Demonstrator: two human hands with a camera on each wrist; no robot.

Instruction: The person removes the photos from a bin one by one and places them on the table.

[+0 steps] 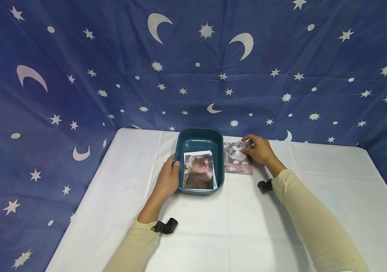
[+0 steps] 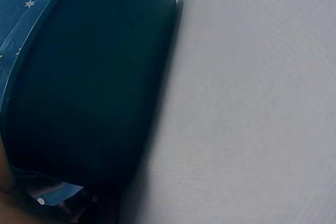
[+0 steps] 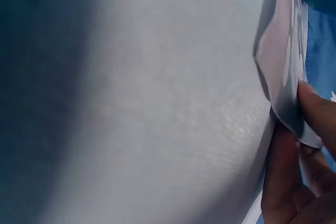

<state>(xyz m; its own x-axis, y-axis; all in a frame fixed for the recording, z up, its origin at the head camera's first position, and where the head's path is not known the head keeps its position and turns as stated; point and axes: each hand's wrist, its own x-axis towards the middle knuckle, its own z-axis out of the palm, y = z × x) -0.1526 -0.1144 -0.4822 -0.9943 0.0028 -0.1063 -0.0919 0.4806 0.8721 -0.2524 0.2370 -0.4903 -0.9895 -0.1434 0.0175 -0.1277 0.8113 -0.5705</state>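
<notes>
Broadly, in the head view, a white cloth-covered table (image 1: 196,234) spreads before a deep teal rounded-rectangular tray (image 1: 199,145) near its far edge; stacked photo prints (image 1: 199,172) lie inside. The left hand (image 1: 167,175) grips the tray's side; the right hand (image 1: 260,151) pinches a rectangular paper cat photo (image 1: 235,156) just beside it. From the left wrist, the tray's outer wall rises off the cloth. From the right wrist, the photo's edge curls.

- A makeshift booth; the wider room cannot be told
- Blue moon-and-star cloth (image 1: 193,49) hangs on three sides
- The counter (image 1: 213,226) is draped in white
</notes>
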